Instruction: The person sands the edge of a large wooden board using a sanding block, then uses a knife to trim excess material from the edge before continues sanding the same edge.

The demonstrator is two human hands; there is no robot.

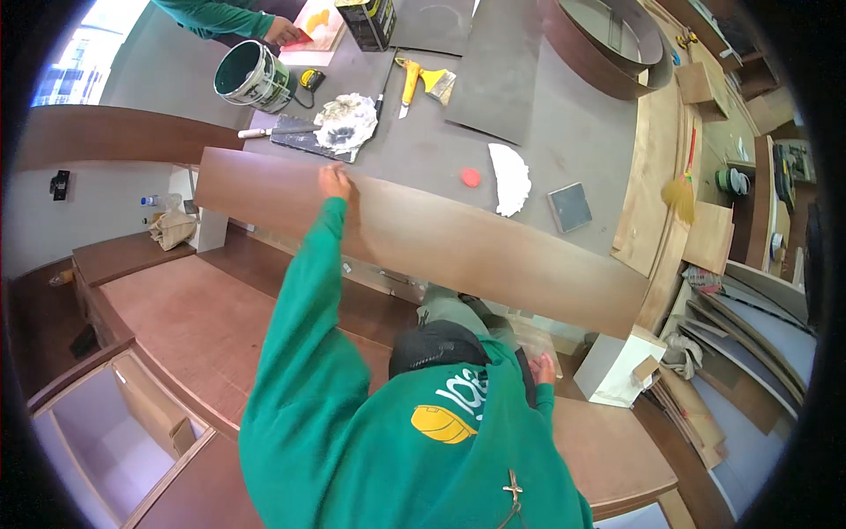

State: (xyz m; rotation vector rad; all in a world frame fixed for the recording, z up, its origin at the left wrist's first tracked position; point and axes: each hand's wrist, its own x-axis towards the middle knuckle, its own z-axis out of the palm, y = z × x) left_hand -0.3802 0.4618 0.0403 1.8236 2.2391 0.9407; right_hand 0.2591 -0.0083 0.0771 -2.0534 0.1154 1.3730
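On far edge of brown panel: left hand.

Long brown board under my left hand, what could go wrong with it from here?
Your left hand touches the long brown board left of its middle, while your right hand is off it, so the board might swivel or slip at the table's near edge. If it swung far enough, it could knock the open bucket. The yellow-handled knife lies loose and might nick a reaching hand.
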